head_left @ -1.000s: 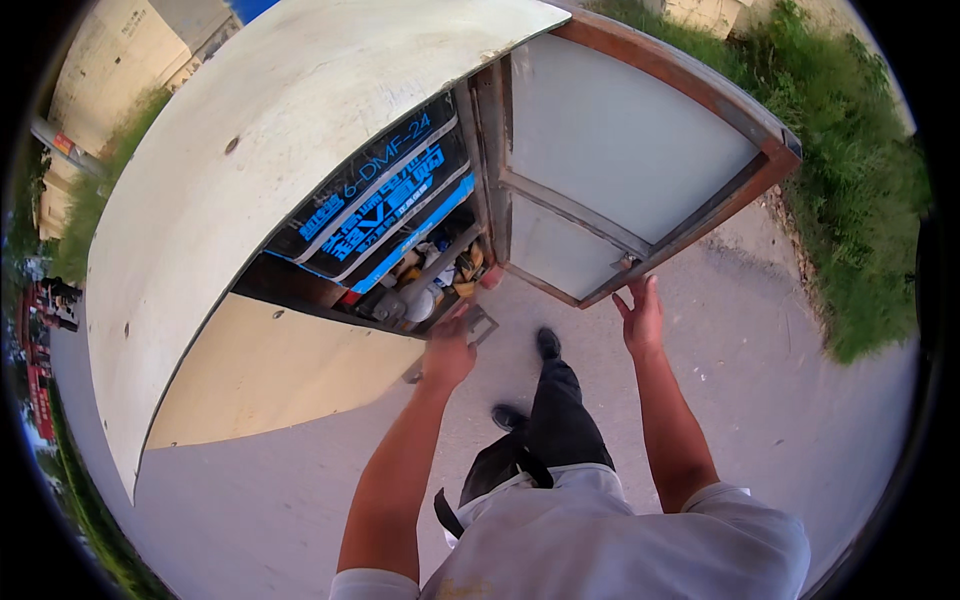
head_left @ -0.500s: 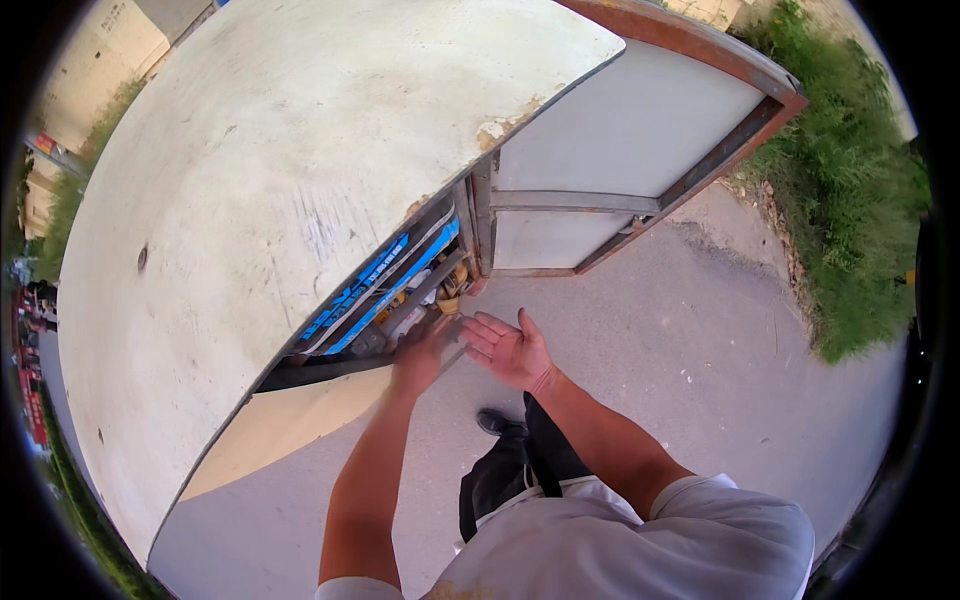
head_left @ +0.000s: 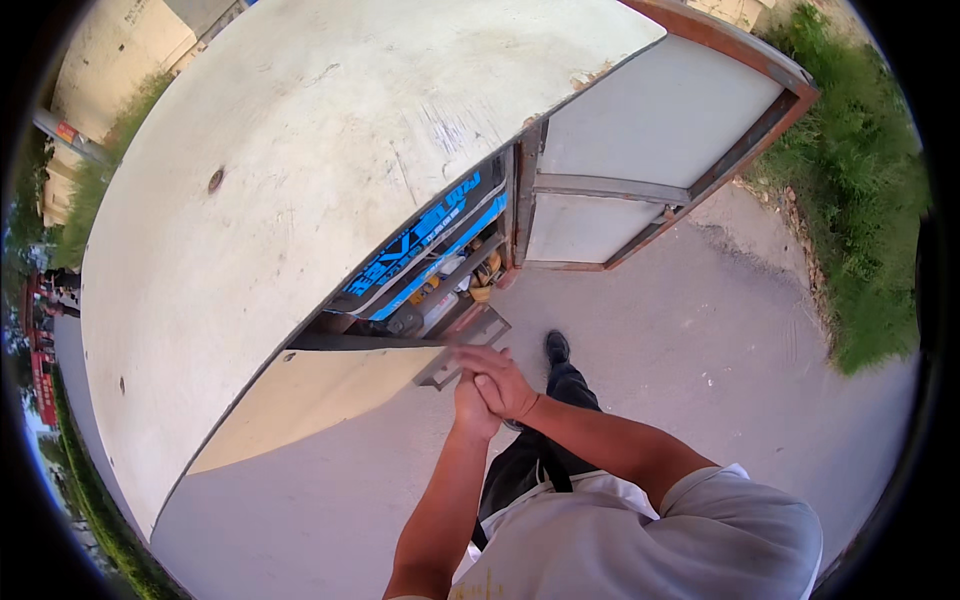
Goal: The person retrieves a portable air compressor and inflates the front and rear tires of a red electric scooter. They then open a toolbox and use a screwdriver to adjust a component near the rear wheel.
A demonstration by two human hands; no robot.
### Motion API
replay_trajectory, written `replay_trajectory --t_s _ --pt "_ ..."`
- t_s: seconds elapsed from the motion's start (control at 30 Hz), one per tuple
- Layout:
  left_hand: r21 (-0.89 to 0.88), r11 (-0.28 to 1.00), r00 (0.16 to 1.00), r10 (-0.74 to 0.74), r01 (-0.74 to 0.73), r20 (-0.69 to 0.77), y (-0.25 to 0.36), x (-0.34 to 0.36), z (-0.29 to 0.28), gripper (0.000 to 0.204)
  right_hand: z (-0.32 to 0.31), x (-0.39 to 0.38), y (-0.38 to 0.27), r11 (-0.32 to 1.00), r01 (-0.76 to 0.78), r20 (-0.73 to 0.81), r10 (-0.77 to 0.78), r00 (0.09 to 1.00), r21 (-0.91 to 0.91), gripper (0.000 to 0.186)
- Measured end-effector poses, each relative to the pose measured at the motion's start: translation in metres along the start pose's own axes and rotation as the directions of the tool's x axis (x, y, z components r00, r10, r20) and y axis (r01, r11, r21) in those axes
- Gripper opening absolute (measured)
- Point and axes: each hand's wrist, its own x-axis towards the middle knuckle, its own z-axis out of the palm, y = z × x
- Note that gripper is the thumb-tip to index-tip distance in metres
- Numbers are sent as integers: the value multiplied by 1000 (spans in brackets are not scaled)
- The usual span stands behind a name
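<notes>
My left hand [head_left: 473, 405] and my right hand [head_left: 510, 386] are pressed together in front of my body, palm against palm. My right hand lies across the left with its fingers stretched out, their tips smeared by motion. The left hand's fingers are mostly hidden under the right. I see no object in either hand. Just beyond them is a metal-framed cabinet with its doors swung out. The near door [head_left: 340, 395] is a cream panel with a dark frame end beside my fingertips. Inside are a blue-and-black box [head_left: 430, 235] and a shelf of small mixed items [head_left: 440, 298].
A large worn white tabletop [head_left: 270, 190] covers the cabinet at left. The far door [head_left: 640, 130], rust-framed with pale panels, stands open at upper right. Grey pavement [head_left: 690, 320] lies below, with green bushes [head_left: 850, 200] along the right. My black shoe [head_left: 557, 347] is on the pavement.
My hands were apart, the right palm open and the left by the shelf; now they have come together, lower and nearer my body. The view has shifted, so the cabinet appears farther right.
</notes>
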Motion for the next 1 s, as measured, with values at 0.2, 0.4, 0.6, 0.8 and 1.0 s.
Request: replay_trajectory --t_s 0.2,0.4,0.6,0.8,1.0 --pt "229 897 919 333 -378 210 67 -64 -14 43 -22 57 -15 957 -238 -3 241 971 -166 27" --pt "29 906 904 422 -421 -61 53 -94 -69 47 42 153 -187 964 113 -43 -105 994 243 42" --pt "-15 954 952 299 -299 66 35 -98 -85 39 60 213 -181 807 -383 182 337 924 450 51" --pt "-88 946 949 314 -311 17 26 -96 -109 41 92 223 -141 526 -378 175 396 902 762 54" --pt "-128 958 965 262 -257 27 22 -96 -104 40 78 234 -163 350 -537 385 418 823 768 46"
